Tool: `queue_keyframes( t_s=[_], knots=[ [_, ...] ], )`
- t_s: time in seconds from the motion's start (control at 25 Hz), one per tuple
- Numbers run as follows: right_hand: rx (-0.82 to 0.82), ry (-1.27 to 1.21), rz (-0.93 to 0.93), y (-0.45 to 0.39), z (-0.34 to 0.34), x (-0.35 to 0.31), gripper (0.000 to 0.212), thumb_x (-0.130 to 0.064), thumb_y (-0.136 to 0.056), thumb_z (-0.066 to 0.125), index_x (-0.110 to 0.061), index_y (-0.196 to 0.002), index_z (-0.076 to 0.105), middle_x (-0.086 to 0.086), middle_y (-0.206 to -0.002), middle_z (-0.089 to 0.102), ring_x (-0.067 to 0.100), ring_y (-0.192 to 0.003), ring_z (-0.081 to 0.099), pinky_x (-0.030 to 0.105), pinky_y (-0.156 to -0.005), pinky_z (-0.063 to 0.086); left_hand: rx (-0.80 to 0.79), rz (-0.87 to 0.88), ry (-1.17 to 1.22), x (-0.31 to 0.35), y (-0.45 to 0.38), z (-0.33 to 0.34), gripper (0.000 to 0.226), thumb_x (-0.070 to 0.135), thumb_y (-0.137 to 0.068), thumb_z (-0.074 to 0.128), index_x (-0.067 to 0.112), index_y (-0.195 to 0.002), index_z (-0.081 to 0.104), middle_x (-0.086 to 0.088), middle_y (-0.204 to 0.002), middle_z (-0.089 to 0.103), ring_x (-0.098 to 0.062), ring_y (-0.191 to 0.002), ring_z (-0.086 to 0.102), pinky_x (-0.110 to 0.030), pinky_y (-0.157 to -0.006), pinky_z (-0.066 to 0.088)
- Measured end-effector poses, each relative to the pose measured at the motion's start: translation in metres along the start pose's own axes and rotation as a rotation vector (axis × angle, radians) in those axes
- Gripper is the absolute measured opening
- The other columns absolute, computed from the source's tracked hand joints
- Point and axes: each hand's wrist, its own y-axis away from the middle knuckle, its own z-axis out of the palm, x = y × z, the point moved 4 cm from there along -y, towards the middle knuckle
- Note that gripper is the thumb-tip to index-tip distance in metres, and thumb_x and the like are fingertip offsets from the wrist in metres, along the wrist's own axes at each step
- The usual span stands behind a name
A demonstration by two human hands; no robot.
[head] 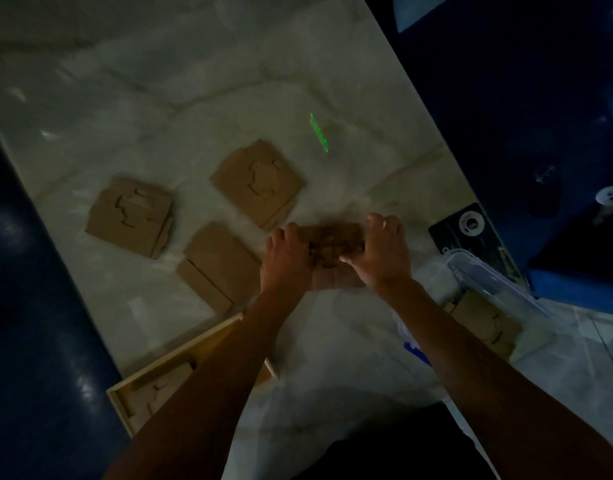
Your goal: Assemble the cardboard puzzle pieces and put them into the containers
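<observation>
My left hand (287, 258) and my right hand (383, 252) both grip a brown cardboard puzzle stack (334, 242) on the pale table (194, 81), one hand at each side. Three more cardboard stacks lie to the left: one with a jigsaw cut (130, 216), one farther back (258, 181), and a plain one (218, 263) beside my left hand. A wooden tray (180, 355) at the near left holds cardboard pieces, partly hidden by my left forearm. A clear plastic container (488, 282) at the right holds an assembled cardboard piece (485, 323).
The scene is dim. A green light streak (319, 133) falls on the table behind the stacks. A black object with white markings (464, 226) lies at the table's right edge. Dark blue floor surrounds the table on both sides.
</observation>
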Motion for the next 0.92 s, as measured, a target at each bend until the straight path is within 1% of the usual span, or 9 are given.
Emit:
queue_keyframes(
  t_s=[0.08,0.2,0.32,0.44,0.52,0.64,0.76,0.84,0.92],
  knots=[
    [-0.051,0.018,-0.003,-0.003,0.000,-0.003,0.082,-0.042,-0.063,0.088,-0.011,-0.126,0.046,0.017,-0.125,0.050,0.035,-0.116,0.046,0.046,-0.093,0.045,0.003,-0.033,0.085,0.000,-0.004,-0.004,0.049,0.016,-0.084,0.061,0.008,-0.128,0.041,-0.015,-0.130,0.046,-0.035,-0.119,0.043,-0.046,-0.095,0.045],
    [-0.082,0.006,-0.004,-0.006,-0.001,-0.006,0.077,-0.040,-0.064,0.088,-0.013,-0.123,0.046,0.014,-0.123,0.054,0.034,-0.115,0.048,0.045,-0.093,0.046,0.013,-0.029,0.120,0.001,-0.007,-0.010,0.045,0.010,-0.083,0.064,0.005,-0.123,0.044,-0.018,-0.124,0.051,-0.036,-0.113,0.047,-0.047,-0.094,0.044],
    [-0.108,-0.019,0.040,-0.007,-0.001,-0.005,0.078,-0.038,-0.064,0.089,-0.013,-0.122,0.044,0.014,-0.121,0.057,0.034,-0.114,0.049,0.044,-0.091,0.046,0.018,-0.030,0.147,0.001,-0.007,-0.012,0.042,0.011,-0.084,0.064,0.005,-0.121,0.045,-0.017,-0.122,0.052,-0.036,-0.111,0.048,-0.047,-0.094,0.044],
    [-0.163,-0.089,0.065,-0.010,-0.001,-0.004,0.079,-0.033,-0.064,0.089,-0.012,-0.125,0.043,0.016,-0.123,0.056,0.035,-0.116,0.047,0.041,-0.093,0.043,0.023,-0.031,0.178,0.003,-0.005,-0.013,0.047,0.011,-0.082,0.065,0.009,-0.124,0.043,-0.016,-0.123,0.054,-0.036,-0.114,0.050,-0.048,-0.095,0.045],
    [-0.222,-0.095,0.072,-0.012,0.000,-0.003,0.076,-0.034,-0.066,0.088,-0.010,-0.125,0.047,0.017,-0.123,0.054,0.035,-0.116,0.047,0.039,-0.094,0.041,0.025,-0.037,0.196,0.001,-0.004,-0.013,0.055,0.010,-0.083,0.066,0.011,-0.131,0.040,-0.016,-0.128,0.052,-0.035,-0.119,0.050,-0.047,-0.098,0.046],
    [-0.249,-0.082,0.050,-0.012,-0.003,0.000,0.060,-0.037,-0.068,0.087,-0.011,-0.115,0.059,0.014,-0.116,0.052,0.032,-0.110,0.051,0.037,-0.091,0.046,-0.006,-0.058,0.214,-0.007,-0.002,-0.009,0.063,0.014,-0.081,0.071,0.011,-0.136,0.039,-0.017,-0.134,0.045,-0.036,-0.122,0.049,-0.045,-0.100,0.045],
    [-0.241,-0.168,-0.004,-0.005,-0.009,-0.003,0.050,-0.031,-0.074,0.084,-0.011,-0.113,0.060,0.011,-0.112,0.051,0.024,-0.100,0.055,0.034,-0.085,0.048,-0.016,-0.092,0.266,-0.012,0.003,-0.013,0.049,0.017,-0.081,0.072,0.009,-0.125,0.051,-0.017,-0.125,0.051,-0.035,-0.111,0.056,-0.039,-0.091,0.049],
    [-0.247,-0.214,-0.021,0.001,-0.012,-0.004,0.045,-0.028,-0.078,0.080,-0.012,-0.115,0.060,0.009,-0.111,0.062,0.020,-0.096,0.060,0.031,-0.080,0.048,-0.072,-0.129,0.310,-0.016,0.007,-0.018,0.032,0.019,-0.085,0.070,0.008,-0.114,0.061,-0.013,-0.112,0.062,-0.031,-0.104,0.061,-0.031,-0.079,0.046],
    [-0.250,-0.278,-0.022,0.010,-0.017,-0.004,0.040,-0.026,-0.080,0.078,-0.012,-0.114,0.061,0.006,-0.102,0.069,0.018,-0.086,0.063,0.029,-0.073,0.048,-0.138,-0.151,0.397,-0.022,0.014,-0.019,0.024,0.017,-0.083,0.073,0.012,-0.103,0.063,-0.004,-0.097,0.064,-0.024,-0.097,0.063,-0.025,-0.071,0.042]
  ],
)
